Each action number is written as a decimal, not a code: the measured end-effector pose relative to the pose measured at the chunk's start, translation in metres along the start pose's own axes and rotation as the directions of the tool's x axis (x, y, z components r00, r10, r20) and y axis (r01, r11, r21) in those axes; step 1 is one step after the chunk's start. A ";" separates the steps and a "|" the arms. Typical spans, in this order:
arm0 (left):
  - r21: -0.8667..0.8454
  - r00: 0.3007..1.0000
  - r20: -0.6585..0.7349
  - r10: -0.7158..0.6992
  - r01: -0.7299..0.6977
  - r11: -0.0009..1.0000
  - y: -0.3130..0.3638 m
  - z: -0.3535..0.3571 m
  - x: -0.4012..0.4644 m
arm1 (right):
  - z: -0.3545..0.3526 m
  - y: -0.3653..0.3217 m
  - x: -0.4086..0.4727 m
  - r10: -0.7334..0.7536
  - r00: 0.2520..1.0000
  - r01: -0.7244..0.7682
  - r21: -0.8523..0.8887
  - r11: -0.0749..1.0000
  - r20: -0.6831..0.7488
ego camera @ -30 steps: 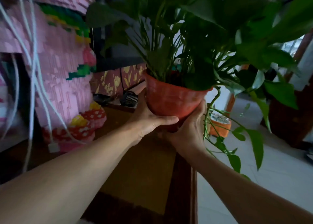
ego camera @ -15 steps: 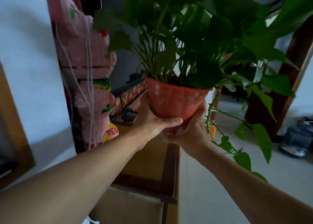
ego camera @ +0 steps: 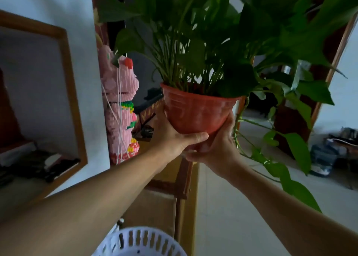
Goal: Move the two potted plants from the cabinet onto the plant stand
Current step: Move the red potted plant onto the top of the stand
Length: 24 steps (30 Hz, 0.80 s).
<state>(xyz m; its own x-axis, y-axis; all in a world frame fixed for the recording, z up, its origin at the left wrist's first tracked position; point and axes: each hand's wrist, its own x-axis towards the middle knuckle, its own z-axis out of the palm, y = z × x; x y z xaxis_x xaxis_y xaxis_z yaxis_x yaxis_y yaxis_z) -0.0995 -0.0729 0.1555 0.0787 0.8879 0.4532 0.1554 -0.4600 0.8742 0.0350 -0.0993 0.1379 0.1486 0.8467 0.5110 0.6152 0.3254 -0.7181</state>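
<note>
A red plastic pot [ego camera: 197, 112] with a leafy green plant [ego camera: 222, 42] hangs in the air in front of me, clear of the wooden cabinet [ego camera: 166, 178] below it. My left hand [ego camera: 172, 137] grips the pot's left side and base, thumb across the front. My right hand [ego camera: 217, 149] cups the pot's underside and right wall. Long vines with leaves [ego camera: 290, 155] trail down to the right over my right forearm. Neither a second pot nor the plant stand shows clearly.
A pink brick-built figure [ego camera: 120, 108] with white cords stands on the cabinet against the wall. A wood-framed opening [ego camera: 69, 93] is at left. A white slotted basket [ego camera: 141, 242] sits low at centre. Tiled floor [ego camera: 232, 207] lies to the right, with shoes [ego camera: 325, 158] beyond.
Both hands have kept hold of the pot while I backed away from the cabinet; the pink figure and cabinet now look farther off, and the white basket has come into view.
</note>
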 end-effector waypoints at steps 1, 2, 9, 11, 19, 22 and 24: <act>0.000 1.000 -0.005 0.002 -0.002 1.000 0.005 0.000 -0.012 | -0.005 -0.003 -0.011 -0.004 1.000 0.004 0.004 1.000 0.007; 0.002 1.000 -0.004 -0.003 0.003 1.000 0.009 0.001 -0.024 | -0.010 -0.006 -0.022 -0.004 1.000 0.004 0.012 1.000 0.013; 0.026 0.999 -0.021 -0.038 0.039 0.999 0.029 -0.007 -0.105 | -0.026 -0.025 -0.094 -0.002 0.994 -0.006 0.068 0.998 0.110; 0.041 0.999 -0.022 -0.048 0.049 0.998 0.029 -0.012 -0.124 | -0.023 -0.029 -0.112 0.006 0.993 -0.014 0.069 0.998 0.121; 0.066 0.997 -0.015 -0.071 0.072 0.995 -0.004 -0.032 -0.183 | 0.012 -0.014 -0.176 0.028 0.993 -0.037 0.078 0.996 0.113; 0.036 0.997 0.018 -0.075 0.074 0.997 -0.024 -0.043 -0.203 | 0.034 -0.007 -0.201 0.045 0.995 -0.050 0.051 0.997 0.093; 0.038 0.996 0.041 -0.080 0.078 0.996 -0.039 -0.050 -0.217 | 0.049 0.000 -0.218 0.058 0.996 -0.061 0.030 0.998 0.073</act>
<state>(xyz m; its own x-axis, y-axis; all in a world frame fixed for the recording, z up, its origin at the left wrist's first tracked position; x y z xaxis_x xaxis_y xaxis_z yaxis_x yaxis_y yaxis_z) -0.1721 -0.2478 0.0318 0.1067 0.9211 0.3743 0.1986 -0.3886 0.8997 -0.0357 -0.2637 0.0033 0.1272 0.8927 0.4322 0.5814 0.2860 -0.7617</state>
